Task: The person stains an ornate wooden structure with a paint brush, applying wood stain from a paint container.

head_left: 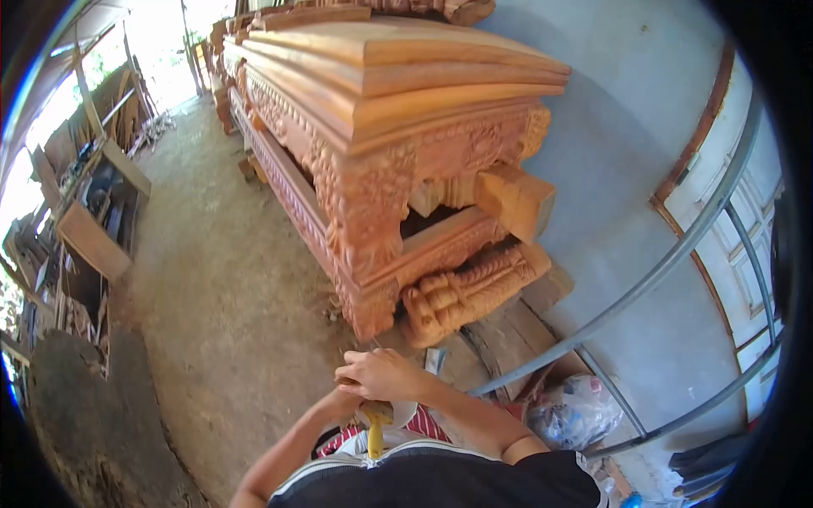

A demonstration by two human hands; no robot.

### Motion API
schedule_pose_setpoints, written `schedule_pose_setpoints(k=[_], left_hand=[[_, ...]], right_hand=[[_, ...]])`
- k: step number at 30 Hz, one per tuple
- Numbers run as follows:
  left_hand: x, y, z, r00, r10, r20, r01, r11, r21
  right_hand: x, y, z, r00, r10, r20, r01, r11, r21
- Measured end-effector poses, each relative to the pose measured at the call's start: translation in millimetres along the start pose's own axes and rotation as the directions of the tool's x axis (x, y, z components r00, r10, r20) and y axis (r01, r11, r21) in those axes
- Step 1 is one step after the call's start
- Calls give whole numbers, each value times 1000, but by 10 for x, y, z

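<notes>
My right hand (383, 375) lies over my left hand (345, 401) in front of my body, its fingers curled inward. Whatever it grips is too small or hidden to name. Most of my left hand's fingers are covered by the right. Just below both hands, a tool with a yellow handle (375, 440) points down toward my lap; whether a hand holds it cannot be made out. Nearest beyond my hands is the corner foot of a large carved wooden furniture piece (373, 212), with a stepped, moulded top. Beside that foot rests a separate carved wooden part (474, 292).
A squared wood block (515, 201) juts from the furniture's end. Curved metal tubing (627, 300) crosses the right side, near a clear plastic bag (580, 413). Scrap wood and boards (93, 237) line the left, above a dark slab (93, 415). A blue-grey wall (601, 169) stands behind.
</notes>
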State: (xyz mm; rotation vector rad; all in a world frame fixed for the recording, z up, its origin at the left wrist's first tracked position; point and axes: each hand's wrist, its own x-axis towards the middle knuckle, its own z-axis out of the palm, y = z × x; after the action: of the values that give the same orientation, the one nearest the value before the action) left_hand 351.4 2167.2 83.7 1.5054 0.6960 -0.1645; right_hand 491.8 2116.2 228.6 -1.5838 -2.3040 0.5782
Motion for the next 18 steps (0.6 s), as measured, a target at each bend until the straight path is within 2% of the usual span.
schedule_pose_setpoints(k=[1,2,3,4,6,7,9,11,12,14,15,17,18], left_hand=[[-56,68,10,1000,6,-3,-6,1000,21],[-195,252,3,1000,7,8,-3,934,-357],[-237,309,0,1000,11,24,9,726,-687],[-216,301,-3,1000,14,25,7,736,-677],[-149,308,1,1000,14,-18,-23,694,-719],[-102,330,-10,1000,14,-22,-26,694,-719],[-76,366,6,999,-15,-31,-13,673,-740],[-25,420,23,999,-7,-38,-24,651,-759],[21,418,25,999,-26,-35,-11,627,-779],[122,391,48,998,-22,-53,-30,592,-805],[133,407,61,998,-19,-60,-37,593,-804],[104,476,90,986,-112,-126,-54,496,-867],[82,509,102,975,-161,-155,-68,444,-893]], right_hand=[[-57,57,-161,997,16,-70,-11,997,71],[-120,63,-424,989,34,-144,-13,990,143],[-199,99,-658,964,72,-256,-4,967,256],[-288,178,-902,928,120,-354,18,932,363],[-445,472,-1297,720,92,-688,178,934,311],[-552,501,-1472,603,392,-695,276,715,642],[-612,605,-1890,245,563,-789,517,613,598],[-575,779,-2163,83,564,-821,710,545,446],[-548,862,-2218,80,567,-820,709,545,447],[-479,1028,-2237,156,553,-818,768,453,453],[-453,1042,-2231,159,549,-820,771,450,450],[-372,1037,-2237,275,539,-796,739,411,533],[-327,1052,-2238,293,502,-814,759,395,517]])
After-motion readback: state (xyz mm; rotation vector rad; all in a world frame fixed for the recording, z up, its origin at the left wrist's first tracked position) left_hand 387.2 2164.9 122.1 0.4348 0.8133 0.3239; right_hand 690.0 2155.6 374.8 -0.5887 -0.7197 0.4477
